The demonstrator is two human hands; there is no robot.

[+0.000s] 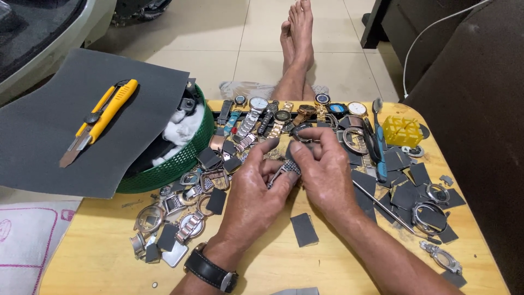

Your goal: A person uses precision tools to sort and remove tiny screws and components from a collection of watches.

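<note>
My left hand (pixel 255 191) and my right hand (pixel 323 169) meet over the middle of a low wooden table (pixel 109 257). Together they pinch a metal watch band (pixel 286 168), with a small dark sandpaper scrap held against it by my right fingertips. My left wrist wears a black-strapped watch (pixel 210 271). A row of wristwatches (pixel 273 114) lies along the table's far edge, just beyond my fingers. Several watch cases and bezels (pixel 174 218) lie to the left of my left hand.
A green basket (pixel 185 158) with white cloth stands at the left, under a large grey sandpaper sheet (pixel 65 125) that carries a yellow utility knife (pixel 101 117). Sandpaper scraps (pixel 303 229), a yellow plastic holder (pixel 401 130) and a blue-handled tool (pixel 379 142) lie at the right. My bare feet (pixel 297 33) stretch beyond.
</note>
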